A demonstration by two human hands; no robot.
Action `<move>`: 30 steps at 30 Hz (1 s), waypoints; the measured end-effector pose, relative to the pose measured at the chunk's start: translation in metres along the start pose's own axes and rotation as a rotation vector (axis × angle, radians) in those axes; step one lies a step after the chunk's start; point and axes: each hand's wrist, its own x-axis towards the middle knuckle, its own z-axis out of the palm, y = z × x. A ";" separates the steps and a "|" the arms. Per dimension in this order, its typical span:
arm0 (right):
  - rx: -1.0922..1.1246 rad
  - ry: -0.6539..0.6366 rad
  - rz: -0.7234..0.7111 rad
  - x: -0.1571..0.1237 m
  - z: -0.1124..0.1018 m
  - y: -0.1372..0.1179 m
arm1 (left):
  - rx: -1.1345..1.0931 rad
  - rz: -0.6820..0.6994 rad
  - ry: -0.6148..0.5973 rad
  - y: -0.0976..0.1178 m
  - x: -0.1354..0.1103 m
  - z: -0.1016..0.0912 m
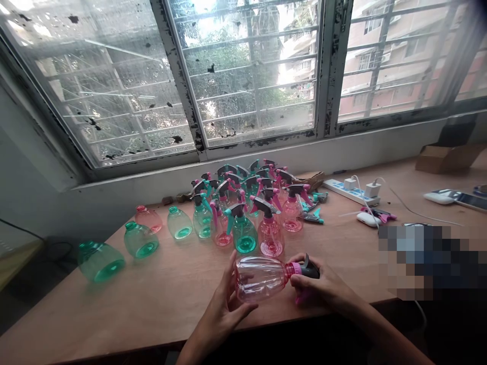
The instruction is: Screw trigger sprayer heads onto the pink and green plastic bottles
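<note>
A clear pink spray bottle (261,276) lies sideways in both hands just above the near edge of the wooden table (171,299). My left hand (222,309) cups the bottle's base, fingers curled round it. My right hand (317,286) is closed on the black and pink spray head (307,268) at the bottle's neck. Behind them stands a cluster of pink and green spray bottles with trigger heads (247,213).
Several capless bottles, green (101,261) and pink (148,218), lie at the left. Loose trigger heads (314,210), a white power strip with chargers (353,190), phones (472,200) and a cardboard box (445,154) sit at the right. A barred window runs behind the table.
</note>
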 end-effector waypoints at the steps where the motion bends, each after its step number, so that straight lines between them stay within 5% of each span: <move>1: 0.002 -0.003 0.003 -0.001 0.000 0.000 | -0.011 -0.005 0.003 0.000 0.000 0.000; 10: 0.032 0.000 0.025 0.001 -0.002 0.004 | 0.088 0.057 0.012 -0.004 0.001 0.000; 30: 0.069 0.010 -0.003 0.002 -0.005 0.009 | -0.062 -0.015 -0.033 -0.008 0.002 -0.003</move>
